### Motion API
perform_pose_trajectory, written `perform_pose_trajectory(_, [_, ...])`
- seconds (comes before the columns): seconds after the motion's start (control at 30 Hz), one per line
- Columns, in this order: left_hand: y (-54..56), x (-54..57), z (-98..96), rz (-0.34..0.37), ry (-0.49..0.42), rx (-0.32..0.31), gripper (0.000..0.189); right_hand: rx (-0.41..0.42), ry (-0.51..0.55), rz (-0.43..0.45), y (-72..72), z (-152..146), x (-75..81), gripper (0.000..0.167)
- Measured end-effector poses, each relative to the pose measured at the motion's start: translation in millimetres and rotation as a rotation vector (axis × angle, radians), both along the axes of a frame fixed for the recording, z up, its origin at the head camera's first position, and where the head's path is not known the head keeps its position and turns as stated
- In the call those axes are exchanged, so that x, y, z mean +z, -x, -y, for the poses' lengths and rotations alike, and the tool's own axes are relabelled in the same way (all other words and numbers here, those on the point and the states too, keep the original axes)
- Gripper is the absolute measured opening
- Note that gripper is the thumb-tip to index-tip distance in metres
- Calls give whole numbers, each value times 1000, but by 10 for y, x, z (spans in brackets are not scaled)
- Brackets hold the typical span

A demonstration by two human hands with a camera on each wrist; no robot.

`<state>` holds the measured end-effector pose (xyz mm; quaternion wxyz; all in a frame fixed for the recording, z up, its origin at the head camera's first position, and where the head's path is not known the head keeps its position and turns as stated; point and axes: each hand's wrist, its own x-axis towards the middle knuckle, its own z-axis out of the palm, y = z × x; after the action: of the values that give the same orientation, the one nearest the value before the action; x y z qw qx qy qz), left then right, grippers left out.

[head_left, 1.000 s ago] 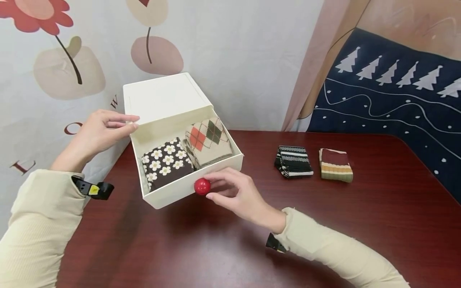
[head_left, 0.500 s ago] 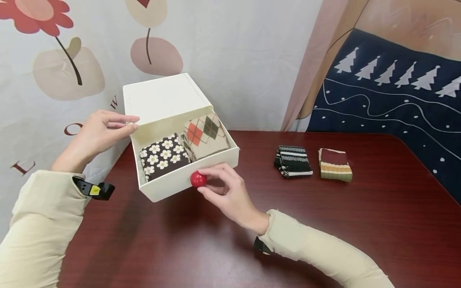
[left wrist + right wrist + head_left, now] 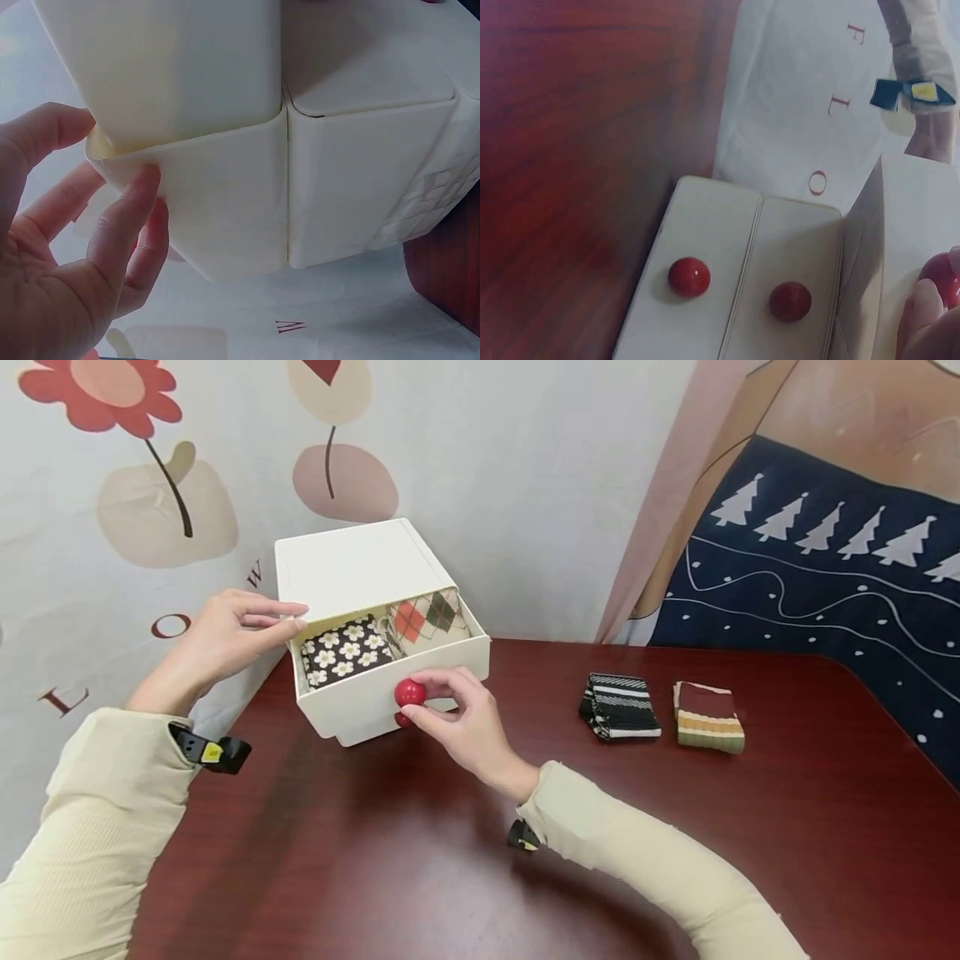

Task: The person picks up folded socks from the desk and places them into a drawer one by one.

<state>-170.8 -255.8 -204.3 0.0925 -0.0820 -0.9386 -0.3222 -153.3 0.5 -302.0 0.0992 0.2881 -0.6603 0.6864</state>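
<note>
A white drawer cabinet (image 3: 360,564) stands at the back left of the table, its top drawer (image 3: 341,706) pulled partway out. My right hand (image 3: 474,722) pinches that drawer's round red knob (image 3: 409,692) between thumb and fingers. At the cabinet's upper left front corner, my left hand (image 3: 236,631) grips the casing edge, as the left wrist view shows close up. Inside the drawer lie folded dark daisy-patterned socks (image 3: 348,653) and beige argyle socks (image 3: 429,618), partly hidden under the casing. Two lower drawers with red knobs (image 3: 689,277) look shut in the right wrist view.
Folded black-and-white striped socks (image 3: 622,708) lie on the dark red table (image 3: 420,860) to the right. Beside them are folded maroon, yellow and green socks (image 3: 707,718). A printed curtain (image 3: 525,502) hangs right behind the cabinet.
The top drawer has slid back toward the casing, covering more of the socks. My right hand has moved away from me with the knob. The left hand keeps its place on the cabinet.
</note>
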Motion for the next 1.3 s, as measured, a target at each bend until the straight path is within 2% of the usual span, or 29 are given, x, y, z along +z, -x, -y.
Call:
perform_pose_trajectory(0.1, [-8, -6, -4, 6, -3, 5, 38, 3, -23, -5, 113, 50, 20, 29])
perform_pose_trajectory(0.33, [-2, -13, 3, 38, -13, 11, 39, -50, -187, -56, 411, 184, 107, 29])
perform_pose_trajectory(0.43, [-7, -10, -9, 50, -12, 19, 40, -57, -214, -35, 516, 241, 137, 29])
perform_pose_trajectory(0.6, [-17, 8, -13, 103, -66, 17, 45, -69, -246, 5, 635, 322, 172, 29])
perform_pose_trajectory(0.7, [-13, 19, -2, 125, -85, 17, 46, -83, -282, 26, 678, 350, 202, 29])
perform_pose_trajectory(0.83, [-5, 17, -3, 102, -72, 19, 45, -90, -315, 64, 708, 363, 244, 30])
perform_pose_trajectory(0.93, [-4, 14, -10, 93, -60, 23, 44, -77, -300, 85, 705, 358, 229, 33])
perform_pose_trajectory(1.07, [0, 12, -21, 83, -33, 29, 42, -26, -236, 108, 676, 327, 137, 41])
perform_pose_trajectory(1.17, [1, 15, -19, 73, -14, 30, 42, 0, -213, 144, 660, 306, 35, 40])
perform_pose_trajectory(1.3, [-8, 22, -12, 71, -5, 33, 42, 1, -299, 180, 659, 309, -130, 35])
